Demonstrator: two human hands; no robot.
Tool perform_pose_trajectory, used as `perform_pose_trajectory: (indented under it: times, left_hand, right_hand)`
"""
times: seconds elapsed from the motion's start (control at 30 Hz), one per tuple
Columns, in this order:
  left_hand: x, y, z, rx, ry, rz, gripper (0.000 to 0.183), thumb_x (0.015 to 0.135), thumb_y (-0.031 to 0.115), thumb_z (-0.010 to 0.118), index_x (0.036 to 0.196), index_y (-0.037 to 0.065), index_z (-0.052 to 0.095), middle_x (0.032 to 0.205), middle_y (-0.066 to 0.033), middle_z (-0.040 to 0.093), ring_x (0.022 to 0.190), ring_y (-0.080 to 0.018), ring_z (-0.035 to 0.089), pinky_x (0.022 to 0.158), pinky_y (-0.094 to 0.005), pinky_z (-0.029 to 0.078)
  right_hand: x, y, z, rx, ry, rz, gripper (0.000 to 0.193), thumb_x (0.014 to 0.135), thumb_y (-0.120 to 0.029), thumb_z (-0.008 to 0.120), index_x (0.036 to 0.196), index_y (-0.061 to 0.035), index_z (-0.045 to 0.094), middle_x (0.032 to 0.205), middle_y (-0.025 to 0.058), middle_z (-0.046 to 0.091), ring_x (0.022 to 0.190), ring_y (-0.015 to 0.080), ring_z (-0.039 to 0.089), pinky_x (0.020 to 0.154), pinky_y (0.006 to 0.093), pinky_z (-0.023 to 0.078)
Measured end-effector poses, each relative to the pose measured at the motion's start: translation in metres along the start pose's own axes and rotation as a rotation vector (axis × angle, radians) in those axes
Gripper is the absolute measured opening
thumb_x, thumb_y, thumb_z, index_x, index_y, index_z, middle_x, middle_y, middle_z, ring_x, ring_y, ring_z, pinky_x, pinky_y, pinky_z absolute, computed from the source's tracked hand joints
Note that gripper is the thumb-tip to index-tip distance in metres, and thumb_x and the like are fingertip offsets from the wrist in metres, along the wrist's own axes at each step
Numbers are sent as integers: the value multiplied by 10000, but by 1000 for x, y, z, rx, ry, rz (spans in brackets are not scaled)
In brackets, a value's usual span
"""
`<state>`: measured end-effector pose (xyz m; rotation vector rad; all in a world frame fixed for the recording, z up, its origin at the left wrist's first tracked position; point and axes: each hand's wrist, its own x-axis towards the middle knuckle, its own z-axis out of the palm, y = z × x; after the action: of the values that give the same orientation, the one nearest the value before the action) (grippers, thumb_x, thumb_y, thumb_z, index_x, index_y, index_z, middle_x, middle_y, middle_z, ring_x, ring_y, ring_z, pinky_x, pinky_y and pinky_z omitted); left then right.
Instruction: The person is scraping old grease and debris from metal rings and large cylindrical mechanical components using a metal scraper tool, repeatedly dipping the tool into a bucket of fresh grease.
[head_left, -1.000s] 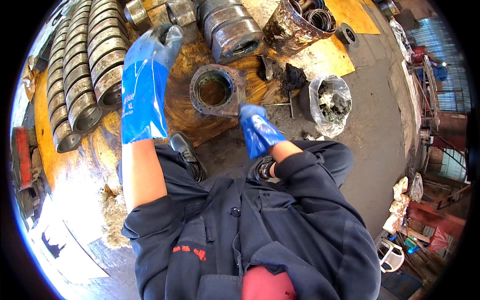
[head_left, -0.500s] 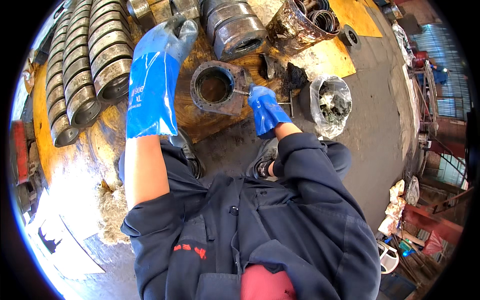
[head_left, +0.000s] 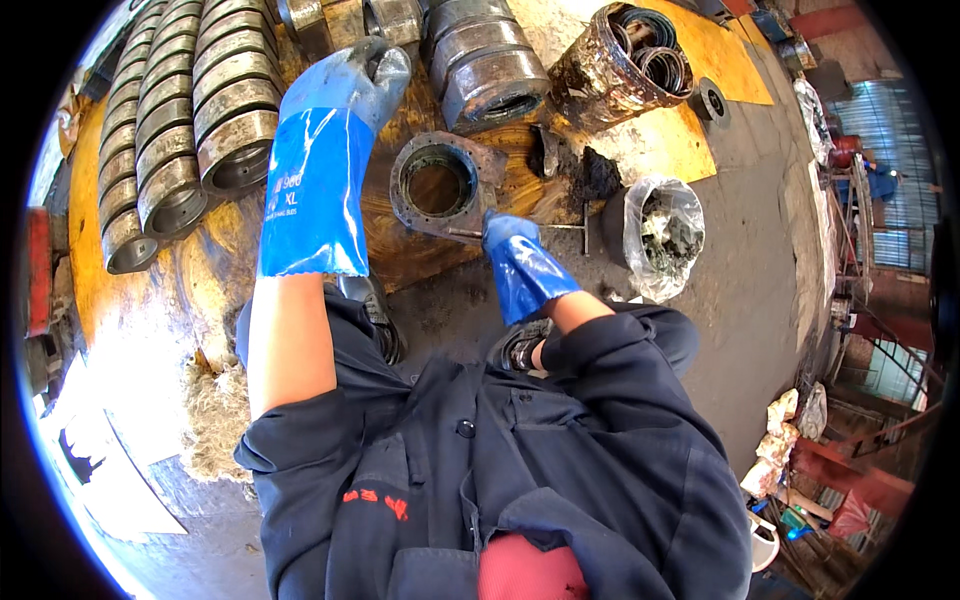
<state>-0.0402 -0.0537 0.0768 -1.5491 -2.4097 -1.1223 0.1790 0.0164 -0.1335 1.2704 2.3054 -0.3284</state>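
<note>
In front of me lies a greasy metal housing (head_left: 407, 213) with a round bore and a flange with bolt holes. My right hand (head_left: 510, 238), in a blue rubber glove, is closed around the shaft of a T-handle wrench (head_left: 585, 229). The wrench's tip reaches the near edge of the housing, and its crossbar sticks out to the right of my hand. Up and to the left is my left hand (head_left: 358, 78), gloved in the same blue, its fingers curled together. What they hold, if anything, I cannot make out.
Long rows of stacked metal rings (head_left: 238, 140) lie at the left. A ribbed cylinder (head_left: 490, 75) sits beyond the housing. Right of it stand a rusty bucket (head_left: 590, 65) of rings and a plastic-lined bin (head_left: 640, 215). Black rags (head_left: 597, 175) lie between them.
My right hand has moved toward me with the wrench, whose tip has shifted from the housing's right side to its near edge. My left hand stays curled in about the same place.
</note>
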Motion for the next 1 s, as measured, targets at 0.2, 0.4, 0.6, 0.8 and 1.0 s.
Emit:
perform_pose_trajectory:
  times: [0.2,0.4,0.6,0.8,1.0]
  left_hand:
    - [3,-6,7,103,-161,-116,456,898,465,485,1155,119,631,1125,-156,637,1059,-343,589,938,-403,452]
    - [3,-11,6,78,-109,-83,434,902,445,494,1145,115,634,1109,-161,643,1058,-340,591,935,-401,454]
    - [2,-9,5,130,-163,-108,429,904,446,495,1143,120,637,1102,-158,647,1058,-342,589,933,-404,456]
    - [3,-6,5,99,-163,-128,427,902,447,499,1152,128,633,1101,-152,648,1053,-341,591,920,-405,464]
    - [4,-21,2,126,-127,-96,424,900,443,501,1144,122,630,1097,-147,647,1041,-339,596,910,-410,467]
  right_hand:
    - [53,23,-32,57,-6,51,278,876,-187,504,1087,-97,659,1107,137,667,1024,290,650,843,420,525]
    - [19,5,-6,-23,-127,-6,311,900,-195,469,1165,-106,605,1140,133,654,1028,280,650,851,424,528]
    - [36,3,-29,31,-125,52,278,893,-216,491,1084,-92,649,1120,137,661,1013,298,652,838,436,525]
    - [41,33,-13,-108,-54,-92,271,891,-202,491,1095,-105,641,1056,113,687,952,294,672,783,420,545]
    - [11,14,4,-116,-29,-111,240,906,-215,465,940,-76,658,947,157,692,906,287,679,763,429,540]
